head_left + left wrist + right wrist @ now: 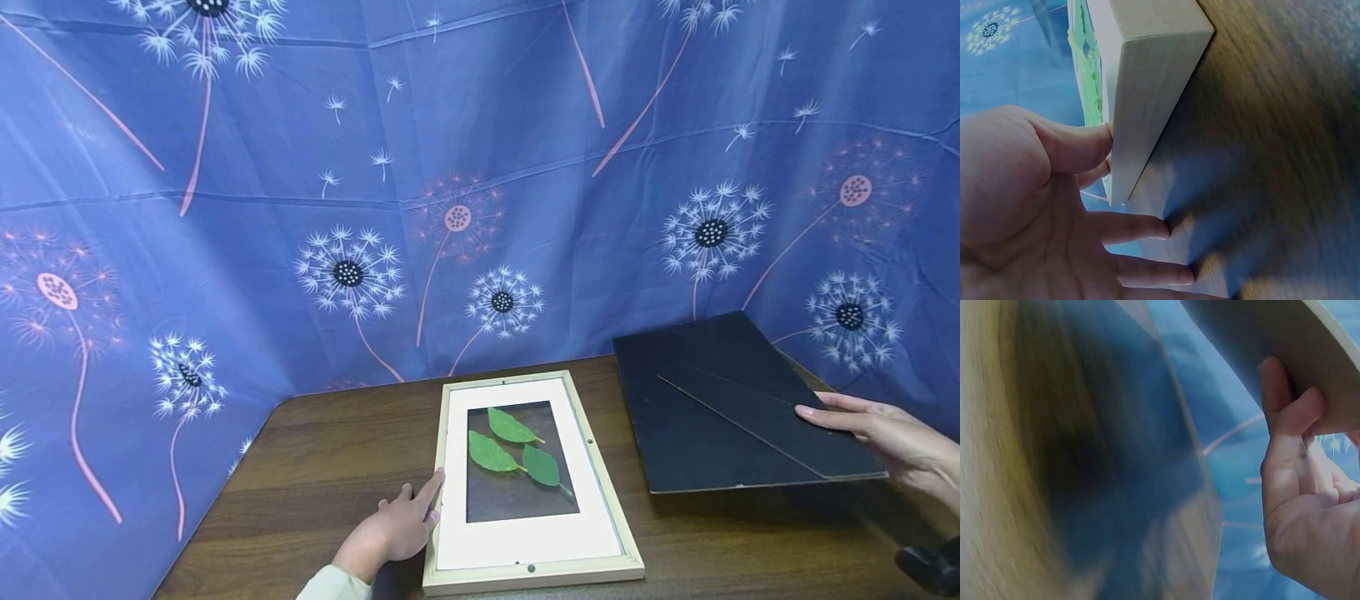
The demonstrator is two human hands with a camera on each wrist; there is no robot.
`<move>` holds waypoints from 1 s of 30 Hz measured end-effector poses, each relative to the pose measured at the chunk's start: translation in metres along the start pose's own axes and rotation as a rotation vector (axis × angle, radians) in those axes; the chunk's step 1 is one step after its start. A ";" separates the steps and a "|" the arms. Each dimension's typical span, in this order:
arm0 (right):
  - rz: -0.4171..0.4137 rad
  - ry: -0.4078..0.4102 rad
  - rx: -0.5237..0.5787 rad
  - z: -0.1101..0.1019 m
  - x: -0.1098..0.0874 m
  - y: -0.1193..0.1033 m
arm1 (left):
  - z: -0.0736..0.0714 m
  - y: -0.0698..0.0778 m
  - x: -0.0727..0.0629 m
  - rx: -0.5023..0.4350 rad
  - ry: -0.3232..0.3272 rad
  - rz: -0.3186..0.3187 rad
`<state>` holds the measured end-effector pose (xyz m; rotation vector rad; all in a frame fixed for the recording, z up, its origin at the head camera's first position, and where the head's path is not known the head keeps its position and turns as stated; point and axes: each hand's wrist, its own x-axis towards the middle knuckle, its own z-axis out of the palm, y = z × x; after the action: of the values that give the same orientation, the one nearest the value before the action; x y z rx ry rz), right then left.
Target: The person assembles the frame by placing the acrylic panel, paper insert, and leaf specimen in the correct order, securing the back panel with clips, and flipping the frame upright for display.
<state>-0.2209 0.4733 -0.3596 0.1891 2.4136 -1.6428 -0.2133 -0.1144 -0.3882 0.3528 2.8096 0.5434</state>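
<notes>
A pale wooden picture frame (585, 572) lies on the table with a white mat (525, 542) inside it. Three green leaves (489, 452) show in the mat's dark rectangular window. My left hand (396, 527) touches the frame's left side; in the left wrist view the thumb (1082, 149) rests against its edge and the other fingers reach down to the tabletop. Off to the right, my right hand (896, 437) grips a black backing board (697, 425) by its right edge. This board is tilted, with a diagonal stand flap (765, 417) on its face.
The brown wooden table (322, 467) carries the frame. Behind it hangs a blue cloth (555, 225) printed with dandelions, close to the board's far edge. A small black object (930, 569) pokes in at the lower right.
</notes>
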 end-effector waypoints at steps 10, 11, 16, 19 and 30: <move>-0.097 -0.024 0.069 0.023 0.005 -0.013 | 0.000 -0.001 -0.001 0.006 0.022 0.011; -0.101 -0.027 0.067 0.026 0.006 -0.014 | 0.000 -0.001 -0.002 0.006 0.022 0.011; -0.113 -0.060 0.087 0.040 0.005 -0.024 | -0.001 0.000 -0.003 -0.001 0.013 0.001; -0.113 -0.075 0.101 0.049 0.004 -0.031 | -0.001 0.000 -0.003 -0.004 0.005 -0.013; -0.095 -0.094 0.122 0.084 0.004 -0.047 | -0.002 -0.001 -0.004 0.005 0.002 -0.009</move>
<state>-0.2263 0.3778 -0.3482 0.0152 2.2876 -1.7990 -0.2106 -0.1169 -0.3859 0.3402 2.8136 0.5349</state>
